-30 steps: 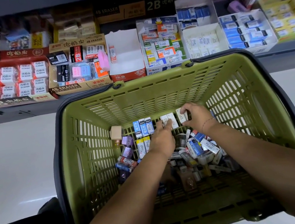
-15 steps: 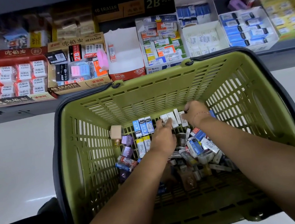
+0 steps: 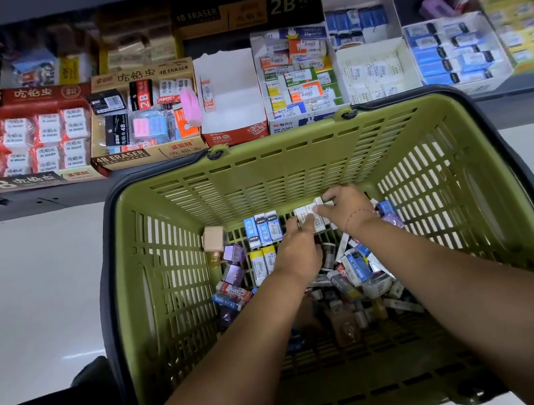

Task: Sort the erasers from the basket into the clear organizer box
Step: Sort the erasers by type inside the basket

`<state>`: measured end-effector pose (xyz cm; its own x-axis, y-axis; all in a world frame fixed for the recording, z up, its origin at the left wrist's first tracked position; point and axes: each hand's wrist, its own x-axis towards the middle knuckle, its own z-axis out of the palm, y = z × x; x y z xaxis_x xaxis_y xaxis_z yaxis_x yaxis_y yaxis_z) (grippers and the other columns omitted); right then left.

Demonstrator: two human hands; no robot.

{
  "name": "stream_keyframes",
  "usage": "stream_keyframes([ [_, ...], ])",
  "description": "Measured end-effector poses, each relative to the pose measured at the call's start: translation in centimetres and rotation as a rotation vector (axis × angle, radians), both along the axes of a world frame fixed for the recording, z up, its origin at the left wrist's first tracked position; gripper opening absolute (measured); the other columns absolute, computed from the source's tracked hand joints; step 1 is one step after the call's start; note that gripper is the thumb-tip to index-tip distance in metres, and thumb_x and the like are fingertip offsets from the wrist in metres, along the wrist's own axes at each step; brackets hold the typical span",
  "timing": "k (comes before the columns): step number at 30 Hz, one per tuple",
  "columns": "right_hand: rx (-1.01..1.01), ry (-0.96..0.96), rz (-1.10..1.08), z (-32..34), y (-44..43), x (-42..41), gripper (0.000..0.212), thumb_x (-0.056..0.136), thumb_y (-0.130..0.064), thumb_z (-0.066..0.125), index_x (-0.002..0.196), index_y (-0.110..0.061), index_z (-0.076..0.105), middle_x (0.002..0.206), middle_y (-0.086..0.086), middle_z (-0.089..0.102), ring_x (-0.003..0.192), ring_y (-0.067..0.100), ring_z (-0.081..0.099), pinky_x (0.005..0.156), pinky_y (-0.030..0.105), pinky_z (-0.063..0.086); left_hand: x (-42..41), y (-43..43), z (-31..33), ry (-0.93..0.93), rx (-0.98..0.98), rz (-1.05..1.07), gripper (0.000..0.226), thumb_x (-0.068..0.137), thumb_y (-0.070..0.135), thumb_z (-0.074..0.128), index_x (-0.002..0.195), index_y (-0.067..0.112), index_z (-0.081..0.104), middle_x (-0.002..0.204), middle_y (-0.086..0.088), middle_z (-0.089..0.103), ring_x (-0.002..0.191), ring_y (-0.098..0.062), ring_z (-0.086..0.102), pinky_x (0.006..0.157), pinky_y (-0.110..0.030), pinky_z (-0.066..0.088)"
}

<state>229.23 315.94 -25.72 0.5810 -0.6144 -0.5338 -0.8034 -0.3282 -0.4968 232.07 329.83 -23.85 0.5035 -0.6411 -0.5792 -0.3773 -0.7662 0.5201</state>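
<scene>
A green slatted basket (image 3: 288,171) holds a loose heap of boxed erasers (image 3: 354,269). At its far end stand a row of blue erasers (image 3: 262,229), two yellow ones (image 3: 263,261) and a row of white erasers (image 3: 309,218). My left hand (image 3: 299,249) reaches into the basket, its fingertips on the white row. My right hand (image 3: 345,206) grips the right end of that white row between thumb and fingers. No clear organizer box is in view.
Behind the basket a shelf carries open display cartons of erasers: a red 2B carton (image 3: 27,140), a tan 4B carton (image 3: 143,116), a nearly empty white carton (image 3: 230,97) and blue-eraser cartons (image 3: 454,55). A small tan cube (image 3: 213,239) leans on the basket's left wall.
My right hand slid back to the far end of the basket and closed on the white erasers. My left hand crept forward to the same row.
</scene>
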Motion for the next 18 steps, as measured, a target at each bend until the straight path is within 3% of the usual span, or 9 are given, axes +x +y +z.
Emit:
stream_keyframes([
  [3,0.026,0.050,-0.050,0.2,0.1,0.7,0.029,0.083,-0.043,0.069,0.092,-0.015,0.070,0.101,0.007,0.070,0.094,0.027,0.063,0.083,0.031,0.050,0.1,-0.1,0.1,0.008,0.000,-0.001,0.066,0.096,0.004,0.048,0.153,0.015,0.017,0.157,-0.015,0.009,0.126,-0.036,0.047,0.101,-0.037,0.043],
  [7,0.036,0.088,-0.163,0.2,0.3,1.4,0.037,0.081,-0.050,0.067,0.084,-0.013,0.069,0.091,0.010,0.070,0.087,0.028,0.063,0.082,0.033,0.049,0.3,0.1,0.3,0.011,-0.014,-0.003,0.065,0.096,0.004,0.047,0.153,0.015,0.018,0.157,-0.015,0.009,0.126,-0.037,0.046,0.102,-0.038,0.042],
  [11,0.036,0.121,-0.251,0.2,0.3,2.0,0.039,0.079,-0.048,0.069,0.063,-0.014,0.060,0.081,0.011,0.068,0.082,0.028,0.063,0.079,0.031,0.048,0.3,0.3,0.1,0.025,-0.012,-0.001,0.066,0.095,0.002,0.047,0.153,0.018,0.019,0.158,-0.012,0.007,0.129,-0.038,0.044,0.103,-0.038,0.042],
  [14,-0.003,0.122,-0.245,0.1,0.0,2.2,0.034,0.084,-0.042,0.065,0.078,-0.008,0.069,0.086,0.013,0.071,0.082,0.029,0.064,0.081,0.034,0.052,0.4,0.4,0.1,0.035,-0.006,0.009,0.067,0.095,0.003,0.048,0.153,0.020,0.019,0.159,-0.010,0.005,0.131,-0.038,0.042,0.105,-0.038,0.040],
  [18,-0.007,0.051,-0.228,0.4,-1.1,1.3,0.035,0.090,-0.038,0.061,0.102,-0.006,0.070,0.102,0.016,0.070,0.097,0.032,0.063,0.076,0.029,0.043,0.4,0.6,0.0,0.037,-0.003,0.019,0.067,0.095,0.004,0.047,0.153,0.021,0.019,0.160,-0.008,0.004,0.129,-0.036,0.044,0.105,-0.037,0.041],
])
